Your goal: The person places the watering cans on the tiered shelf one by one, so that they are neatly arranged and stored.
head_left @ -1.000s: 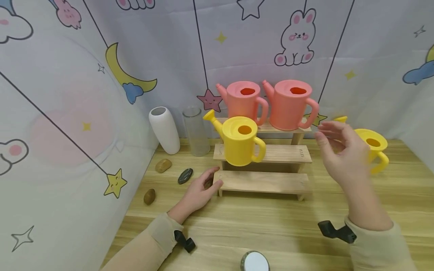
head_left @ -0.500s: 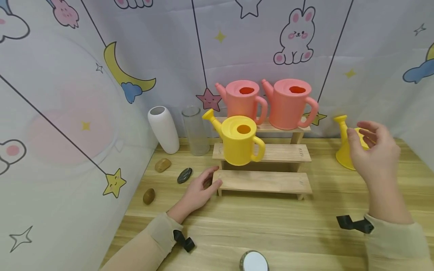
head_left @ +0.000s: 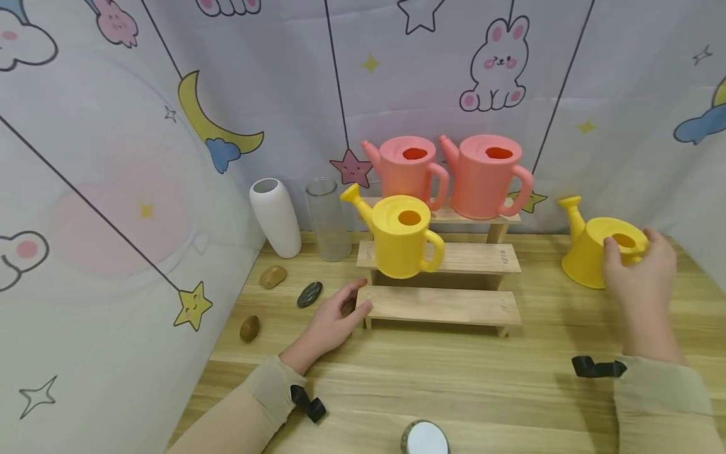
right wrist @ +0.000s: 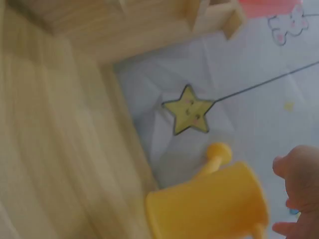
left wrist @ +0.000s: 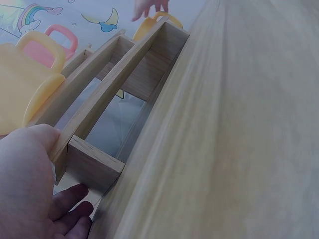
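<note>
My left hand (head_left: 329, 321) holds the left end of the low step of a tiered wooden stand (head_left: 442, 305), thumb on the board's corner, lower fingers loosely bent beside the leg (left wrist: 94, 164). At the right, my right hand (head_left: 643, 277) is at the handle side of a yellow watering can (head_left: 590, 252) standing on the table. Thumb and fingers are spread about the handle; in the right wrist view the hand (right wrist: 301, 189) looks apart from the can (right wrist: 209, 204). Another yellow watering can (head_left: 399, 243) stands on the middle step. Two pink watering cans (head_left: 405, 173) stand on the top step.
Left of the stand are a white vase (head_left: 276, 217), a clear glass cylinder (head_left: 329, 221) and several stones, one dark (head_left: 309, 294). A round white-topped object (head_left: 426, 438) sits at the table's front edge. Printed cloth (head_left: 420, 82) hangs behind and at the sides.
My right hand has moved right and slightly down, from beside the stand to the handle side of the right yellow watering can. The left hand keeps its place on the stand.
</note>
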Action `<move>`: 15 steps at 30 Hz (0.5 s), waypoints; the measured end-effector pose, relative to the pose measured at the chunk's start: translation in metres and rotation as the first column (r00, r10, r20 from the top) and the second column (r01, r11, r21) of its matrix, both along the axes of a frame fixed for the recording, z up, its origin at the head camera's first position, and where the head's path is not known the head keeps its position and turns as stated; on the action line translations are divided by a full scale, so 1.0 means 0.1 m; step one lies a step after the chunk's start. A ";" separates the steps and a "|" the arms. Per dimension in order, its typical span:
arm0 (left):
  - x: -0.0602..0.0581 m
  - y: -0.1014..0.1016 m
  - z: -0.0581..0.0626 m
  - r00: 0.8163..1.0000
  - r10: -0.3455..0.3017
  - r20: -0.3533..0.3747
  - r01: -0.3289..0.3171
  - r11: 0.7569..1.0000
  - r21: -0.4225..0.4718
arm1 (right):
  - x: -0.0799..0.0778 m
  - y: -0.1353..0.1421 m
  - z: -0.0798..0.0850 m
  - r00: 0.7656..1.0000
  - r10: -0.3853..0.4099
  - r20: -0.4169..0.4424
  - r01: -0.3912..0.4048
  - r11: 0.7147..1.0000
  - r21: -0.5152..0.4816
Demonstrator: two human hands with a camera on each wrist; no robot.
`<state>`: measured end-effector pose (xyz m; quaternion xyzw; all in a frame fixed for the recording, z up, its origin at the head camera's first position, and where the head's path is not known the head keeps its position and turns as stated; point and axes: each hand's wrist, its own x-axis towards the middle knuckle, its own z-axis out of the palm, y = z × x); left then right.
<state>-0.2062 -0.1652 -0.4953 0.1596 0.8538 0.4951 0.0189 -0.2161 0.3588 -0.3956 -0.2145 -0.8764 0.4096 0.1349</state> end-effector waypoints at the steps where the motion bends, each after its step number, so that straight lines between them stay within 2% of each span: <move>1: 0.00 0.00 0.00 1.000 0.000 0.001 0.000 1.000 -0.001 | -0.01 0.03 -0.04 1.000 -0.012 -0.001 0.012 1.000 -0.018; 5: 0.01 0.01 0.01 1.000 -0.002 0.007 0.002 1.000 -0.001 | -0.06 0.12 -0.19 0.998 -0.067 0.013 0.068 0.993 -0.097; 10: 0.01 0.01 0.02 1.000 -0.003 0.002 0.003 1.000 -0.003 | -0.12 0.15 -0.29 0.993 -0.113 0.024 0.116 0.968 -0.224; 15: 0.01 0.01 0.03 1.000 -0.005 0.015 0.005 1.000 -0.003 | -0.18 0.18 -0.42 0.986 -0.163 0.021 0.164 0.965 -0.206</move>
